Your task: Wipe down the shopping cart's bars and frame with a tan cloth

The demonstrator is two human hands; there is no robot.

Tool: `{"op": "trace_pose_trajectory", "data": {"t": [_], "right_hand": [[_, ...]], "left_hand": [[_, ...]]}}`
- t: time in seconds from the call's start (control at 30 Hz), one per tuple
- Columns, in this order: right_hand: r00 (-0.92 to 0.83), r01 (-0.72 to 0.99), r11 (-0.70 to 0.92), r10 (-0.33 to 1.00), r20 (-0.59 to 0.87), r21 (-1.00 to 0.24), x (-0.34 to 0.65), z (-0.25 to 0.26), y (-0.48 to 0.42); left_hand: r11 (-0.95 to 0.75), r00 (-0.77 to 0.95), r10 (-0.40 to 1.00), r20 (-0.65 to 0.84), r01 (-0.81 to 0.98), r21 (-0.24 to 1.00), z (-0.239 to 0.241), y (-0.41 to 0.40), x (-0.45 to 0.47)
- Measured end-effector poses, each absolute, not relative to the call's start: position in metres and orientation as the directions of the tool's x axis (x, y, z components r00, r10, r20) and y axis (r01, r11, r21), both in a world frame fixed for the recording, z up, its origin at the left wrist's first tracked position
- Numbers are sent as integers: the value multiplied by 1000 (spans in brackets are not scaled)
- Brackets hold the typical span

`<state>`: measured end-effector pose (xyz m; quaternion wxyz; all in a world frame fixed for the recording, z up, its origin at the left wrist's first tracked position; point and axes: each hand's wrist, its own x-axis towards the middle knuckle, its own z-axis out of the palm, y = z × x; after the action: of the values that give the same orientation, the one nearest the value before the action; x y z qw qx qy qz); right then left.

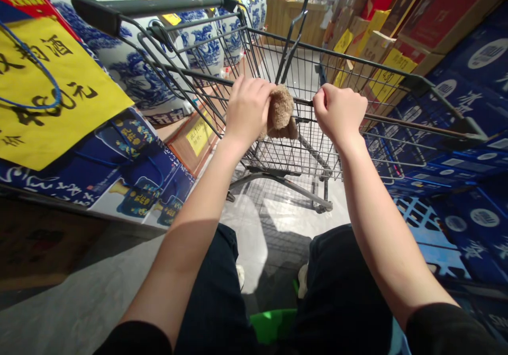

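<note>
A metal shopping cart (301,156) stands in front of my knees, with its wire basket facing me and its dark handle (159,7) at the upper left. My left hand (248,106) is closed over the cart's upper rail with a brown fuzzy cloth (281,109) in its grip. Part of the cloth bulges out beside the fingers and hangs below the rail. To the right of it, my right hand (340,112) is a fist wrapped around the same rail.
Blue-and-white porcelain jars (151,69) line the left side, behind a yellow handwritten sign (59,127). Stacked blue cartons (482,215) and brown boxes rise at the right. A green stool (273,324) shows between my legs, above the grey floor (254,238).
</note>
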<state>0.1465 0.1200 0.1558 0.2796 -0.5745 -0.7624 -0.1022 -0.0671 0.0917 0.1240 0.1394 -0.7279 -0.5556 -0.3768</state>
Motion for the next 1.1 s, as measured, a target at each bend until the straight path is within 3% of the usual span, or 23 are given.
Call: {"op": "trace_pose_trajectory", "data": {"t": [0.13,0.27,0.33,0.4,0.57,0.63,0.83,0.97,1.1], "right_hand": [[-175,943,296,832,527,-154,150,157,119],[-177,946,291,836,519,-146,149,157,119],[-187,942,304,825,533,-140,147,156,119],[-188,943,306,819,542,-135,145,155,119],[-178,946,295,822,542,-135,142,153,121],[-190,941,312,807,559,-130,143,152,122],[-184,946,303,796,577,-116,150,154,121],[-166,955,271,825,540,-122,149,156,120],[-160,953,275,815,557,-128,144,154,121]], "left_hand": [[-235,45,680,732,959,160,124,100,-113],[33,-239,573,784,963,269,125,102,-165],[90,-305,531,790,948,305,126,100,-169],[56,-280,563,778,952,302,127,98,-155],[-265,-27,697,716,919,292,128,89,-80],[-318,24,722,691,899,301,129,82,-54],[-347,45,727,686,886,309,135,74,-62],[-274,-61,694,717,899,341,134,84,-113],[-215,-59,721,691,928,304,130,89,-121]]}}
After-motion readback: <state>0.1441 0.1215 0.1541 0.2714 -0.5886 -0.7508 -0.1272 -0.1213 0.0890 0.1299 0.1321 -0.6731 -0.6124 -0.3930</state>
